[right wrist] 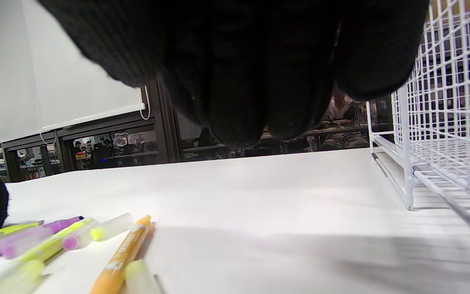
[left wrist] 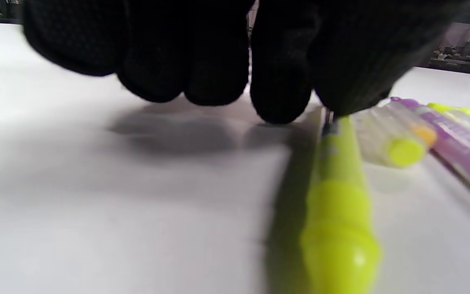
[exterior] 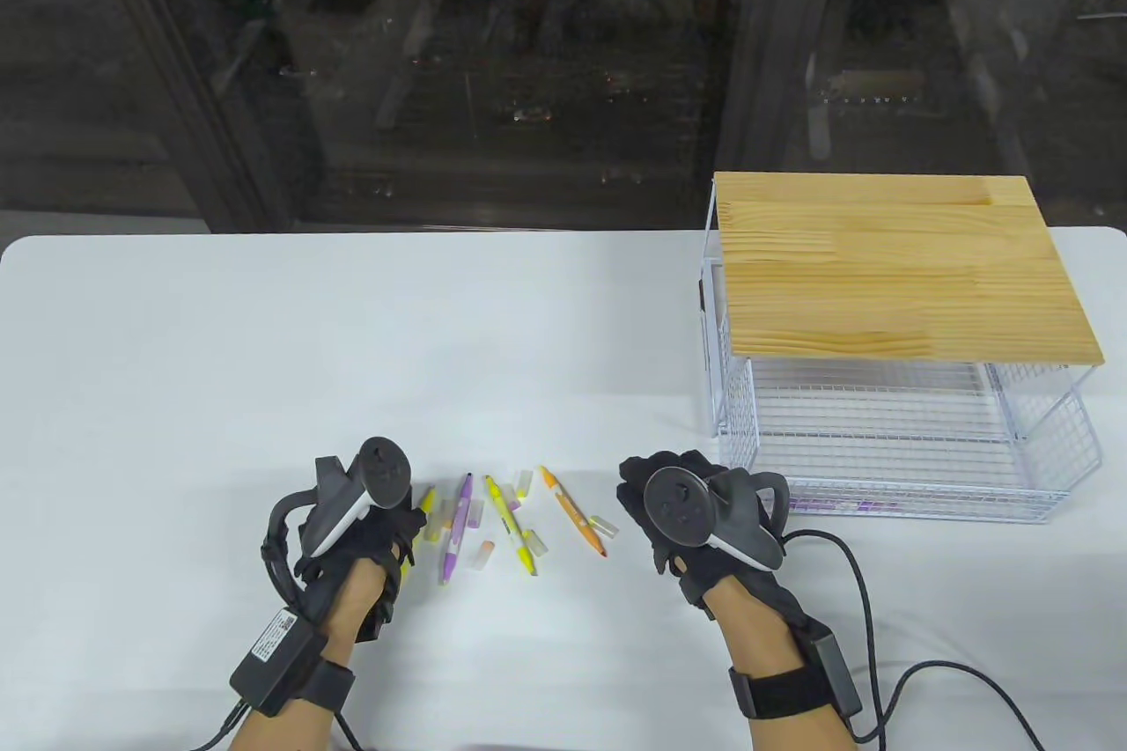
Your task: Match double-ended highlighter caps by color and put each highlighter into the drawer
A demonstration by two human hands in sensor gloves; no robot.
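Several slim plastic highlighters (exterior: 506, 536) lie among translucent caps (exterior: 481, 555). Left hand (exterior: 357, 535) pinches a yellow highlighter (left wrist: 338, 212); right hand (exterior: 673, 513) hangs loosely curled beside the wire drawer (exterior: 916, 452).

Left hand (exterior: 352, 540) covers most of one yellow highlighter (left wrist: 337, 212), whose near end blurs out of focus in the left wrist view. Fingers of the right hand (exterior: 678, 513) lie hidden beneath its tracker. Loose caps (exterior: 482, 555) are too small for colour to be certain.
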